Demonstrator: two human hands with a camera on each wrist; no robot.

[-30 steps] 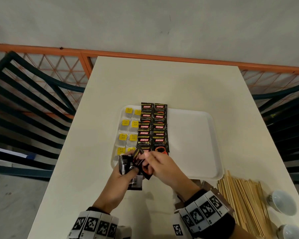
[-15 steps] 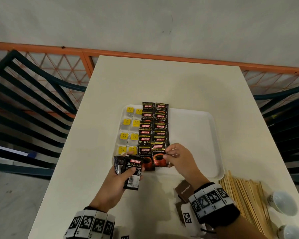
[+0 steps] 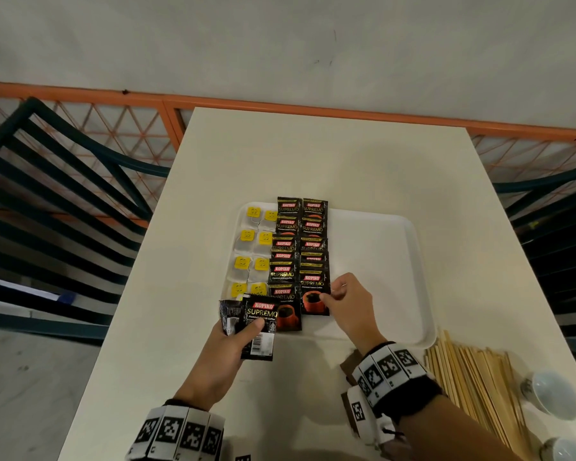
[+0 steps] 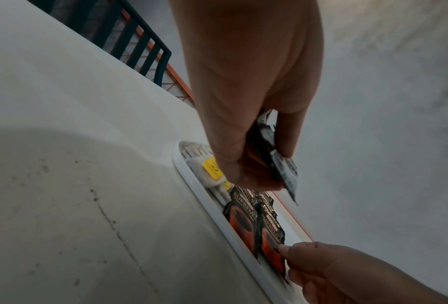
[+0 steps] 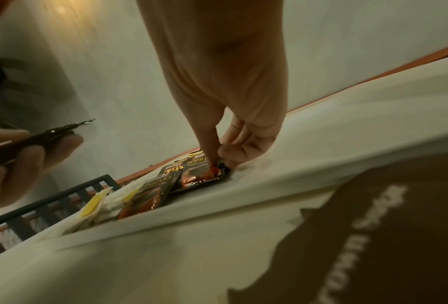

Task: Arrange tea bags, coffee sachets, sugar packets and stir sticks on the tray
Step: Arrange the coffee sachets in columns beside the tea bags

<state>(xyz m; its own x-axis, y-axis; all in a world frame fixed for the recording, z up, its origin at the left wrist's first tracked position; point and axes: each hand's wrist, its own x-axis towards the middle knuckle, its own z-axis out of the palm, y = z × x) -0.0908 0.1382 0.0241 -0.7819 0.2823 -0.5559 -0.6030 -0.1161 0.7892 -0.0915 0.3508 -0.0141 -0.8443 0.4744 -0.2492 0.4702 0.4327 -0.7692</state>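
Since a second ago, the right hand [image 3: 348, 302] has laid a black Kopiko coffee sachet [image 3: 314, 296] onto the white plastic tray [image 3: 379, 261], near edge, probably still pinching it. Left hand [image 3: 233, 341] clamps the spare sachets [image 3: 258, 324] beside that tray.

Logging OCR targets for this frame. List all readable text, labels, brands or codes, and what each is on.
"KOPIKO" / "SUPREMO": on the coffee sachets in the tray and on the sachet in the left hand.
"Premium Instant Coffee": small line under "SUPREMO", barely legible.
Barcode on the held sachet: digits too small to read.
Yellow tea bag tags: print too small to read.
Brown packet in the right wrist view: white lettering, blurred.
Wristband markers: patterns, no text.
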